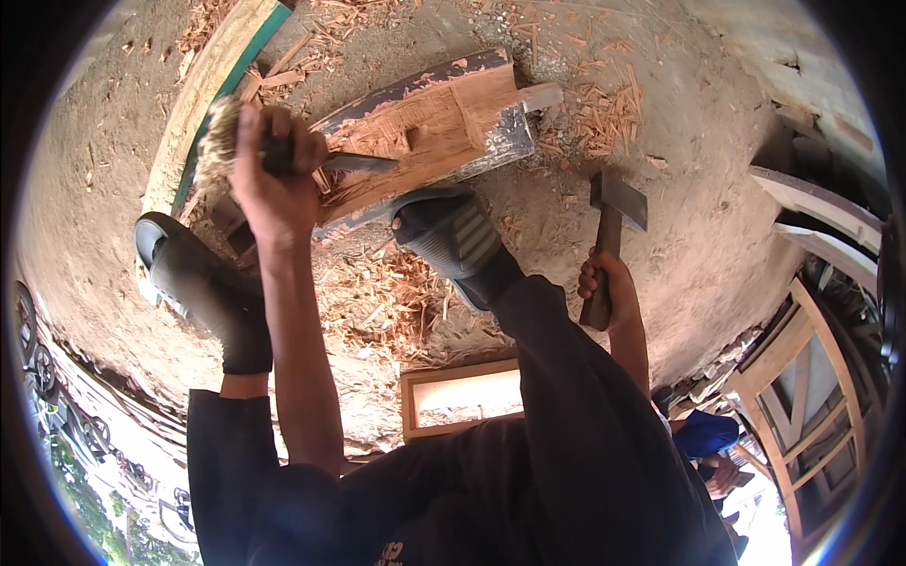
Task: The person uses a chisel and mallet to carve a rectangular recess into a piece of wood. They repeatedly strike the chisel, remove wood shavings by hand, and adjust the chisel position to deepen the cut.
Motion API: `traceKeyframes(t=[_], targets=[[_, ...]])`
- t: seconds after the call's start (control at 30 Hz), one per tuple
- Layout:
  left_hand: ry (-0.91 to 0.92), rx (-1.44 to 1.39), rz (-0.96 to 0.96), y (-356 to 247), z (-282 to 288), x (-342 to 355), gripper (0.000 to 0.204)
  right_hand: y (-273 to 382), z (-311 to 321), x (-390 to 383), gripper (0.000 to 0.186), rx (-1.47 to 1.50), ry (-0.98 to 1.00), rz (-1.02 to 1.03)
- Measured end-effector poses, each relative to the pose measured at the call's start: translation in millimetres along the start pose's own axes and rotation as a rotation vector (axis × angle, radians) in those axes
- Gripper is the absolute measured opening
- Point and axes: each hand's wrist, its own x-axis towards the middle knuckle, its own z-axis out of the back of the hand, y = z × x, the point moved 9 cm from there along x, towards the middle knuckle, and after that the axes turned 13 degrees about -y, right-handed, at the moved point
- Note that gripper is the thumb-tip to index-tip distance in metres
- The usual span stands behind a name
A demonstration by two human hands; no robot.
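Note:
My left hand (pixel 283 193) is closed around the dark handle of a chisel (pixel 363 163). A pale, frayed, brush-like end sticks out at the left of that fist, and the steel blade points right, over the wood. Beneath the blade lies a thick timber block (pixel 439 127), its reddish wood cut into a broad recess with a small dark hole, its edges dark painted. My right hand (pixel 615 286) grips the wooden handle of a hammer (pixel 620 200), head up, to the right of the block and apart from it. Whether the chisel edge touches the wood, I cannot tell.
My sandalled right foot (pixel 453 231) is against the block's near side; my left foot (pixel 193 274) is by a green-edged beam (pixel 184 123). Wood chips (pixel 387 297) litter the ground. A wooden frame (pixel 411 406) lies near me. Frames (pixel 802 377) and another person (pixel 708 434) are at right.

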Motion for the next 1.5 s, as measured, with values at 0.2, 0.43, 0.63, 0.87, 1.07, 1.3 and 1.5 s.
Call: traceKeyframes(t=[0.2,0.43,0.63,0.87,1.07,1.3,1.5], targets=[[-0.075,0.494,-0.241,0,-24,-7,0.032,-1,-6,-2,0.02,0.006,0.018,-0.048],[-0.523,0.223,-0.231,23,16,-19,0.028,-12,8,12,0.018,0.063,0.003,-0.084],[-0.265,0.094,-0.158,32,24,1,0.024,-14,-8,9,0.015,0.08,0.102,-0.139],[-0.276,0.013,-0.266,3,21,-6,0.032,-12,-3,11,0.015,0.056,0.108,-0.125],[-0.229,-0.014,-0.28,8,38,-5,0.036,-10,-9,6,0.012,0.089,0.068,-0.136],[-0.38,-0.192,-0.329,15,43,-5,0.037,-9,-13,5,0.01,0.109,0.088,-0.154],[-0.376,-0.144,-0.392,17,45,-8,0.04,-10,-10,4,0.011,0.081,0.119,-0.148]])
